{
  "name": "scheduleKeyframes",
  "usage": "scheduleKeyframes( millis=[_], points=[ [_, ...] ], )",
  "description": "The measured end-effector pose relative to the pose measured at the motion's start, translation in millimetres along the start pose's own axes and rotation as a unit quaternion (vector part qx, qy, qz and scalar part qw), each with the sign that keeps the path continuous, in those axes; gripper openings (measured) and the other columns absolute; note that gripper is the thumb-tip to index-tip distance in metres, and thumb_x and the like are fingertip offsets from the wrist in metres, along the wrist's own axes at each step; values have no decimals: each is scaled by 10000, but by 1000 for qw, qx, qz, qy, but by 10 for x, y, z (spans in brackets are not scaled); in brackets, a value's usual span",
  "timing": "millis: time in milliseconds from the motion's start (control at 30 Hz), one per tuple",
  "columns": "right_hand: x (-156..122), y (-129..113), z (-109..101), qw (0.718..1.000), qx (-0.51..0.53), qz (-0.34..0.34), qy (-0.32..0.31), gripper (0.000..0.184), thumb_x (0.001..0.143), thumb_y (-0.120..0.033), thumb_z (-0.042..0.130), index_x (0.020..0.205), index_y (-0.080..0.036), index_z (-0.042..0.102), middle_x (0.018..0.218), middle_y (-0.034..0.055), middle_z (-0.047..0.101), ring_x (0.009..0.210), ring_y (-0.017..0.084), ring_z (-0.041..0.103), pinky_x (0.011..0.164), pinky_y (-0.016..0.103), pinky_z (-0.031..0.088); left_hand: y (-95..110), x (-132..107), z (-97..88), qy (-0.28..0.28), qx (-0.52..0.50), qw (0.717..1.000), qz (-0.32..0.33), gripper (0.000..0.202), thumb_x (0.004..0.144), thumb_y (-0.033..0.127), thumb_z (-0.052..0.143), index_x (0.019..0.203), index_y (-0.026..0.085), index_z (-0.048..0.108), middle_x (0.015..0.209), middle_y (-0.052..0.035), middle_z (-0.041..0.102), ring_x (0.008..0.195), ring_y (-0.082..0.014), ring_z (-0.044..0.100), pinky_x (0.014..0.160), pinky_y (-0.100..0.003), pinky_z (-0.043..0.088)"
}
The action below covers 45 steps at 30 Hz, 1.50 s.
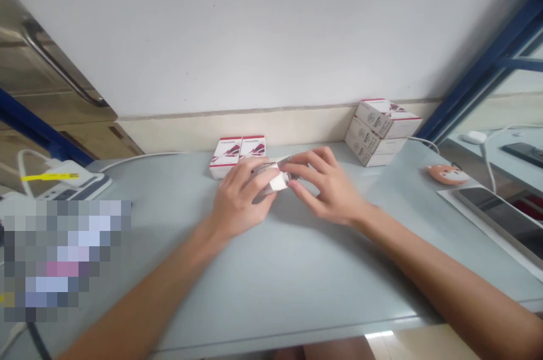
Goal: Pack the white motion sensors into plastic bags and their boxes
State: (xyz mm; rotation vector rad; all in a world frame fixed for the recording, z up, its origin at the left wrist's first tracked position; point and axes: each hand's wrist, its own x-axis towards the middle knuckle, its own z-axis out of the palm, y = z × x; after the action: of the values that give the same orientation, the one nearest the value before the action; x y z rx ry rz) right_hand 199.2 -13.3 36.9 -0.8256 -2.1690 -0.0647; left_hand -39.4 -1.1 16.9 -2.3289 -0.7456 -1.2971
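Above the middle of the desk, a small white cardboard box (pixel 279 182) is between my two hands, one end facing right with its flap raised. My left hand (pixel 241 196) is closed around the box from the left, its fingers over the top and the thumb below. At the flapped end, my right hand (pixel 324 184) has its bent fingertips and thumb closed on the edge of the box. My fingers hide much of the box, and its inside cannot be made out. Just behind my left hand lie two white and magenta boxes (pixel 237 153), side by side.
Similar boxes (pixel 379 132) are stacked at the back right against the wall (pixel 271 31). To the right are an orange animal-face item (pixel 448 174) and a dark phone (pixel 500 215). A white power strip (pixel 76 179) with cables sits at left, beside a blurred-out area.
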Motion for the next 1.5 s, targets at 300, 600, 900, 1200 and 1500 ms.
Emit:
scheduleKeyframes(
  millis=[300,600,900,1200,1500],
  points=[
    [29,123,-75,991,45,109,66,192,1021,-447,643,1062,-260,632,1024,69,735,967,262,623,890,415,501,-8,22,-15,3,-3,1000,-12,541,857,161,831,1293,285,536,1242,-104,695,1147,-259,731,952,-404,641],
    [-176,737,55,933,-140,313,-111,290,1005,-444,622,848,-213,701,975,112,751,1032,325,633,841,420,456,-57,-18,-9,24,4,998,-66,549,859,206,841,1308,304,541,1255,-71,702,1164,-251,734,931,-378,630],
    [-46,400,-7,959,-117,244,79,216,1043,-339,538,974,-232,712,970,82,701,878,245,654,755,367,458,-43,-9,-25,2,-9,999,-48,541,872,205,823,1311,306,523,1276,-94,694,1188,-263,724,965,-408,632],
    [-24,23,55,974,-56,218,-10,326,1045,-476,574,940,-284,814,789,34,629,667,179,555,641,340,403,124,33,19,-8,25,1000,-3,446,882,94,756,1246,289,589,1216,-92,724,1133,-253,738,977,-414,634],
    [-40,4,231,916,190,351,39,225,914,-391,693,974,-246,854,826,27,631,738,184,566,729,341,481,189,31,51,-3,14,999,48,441,881,79,708,1247,312,634,1251,-71,759,1107,-238,763,959,-380,632]
  ],
)
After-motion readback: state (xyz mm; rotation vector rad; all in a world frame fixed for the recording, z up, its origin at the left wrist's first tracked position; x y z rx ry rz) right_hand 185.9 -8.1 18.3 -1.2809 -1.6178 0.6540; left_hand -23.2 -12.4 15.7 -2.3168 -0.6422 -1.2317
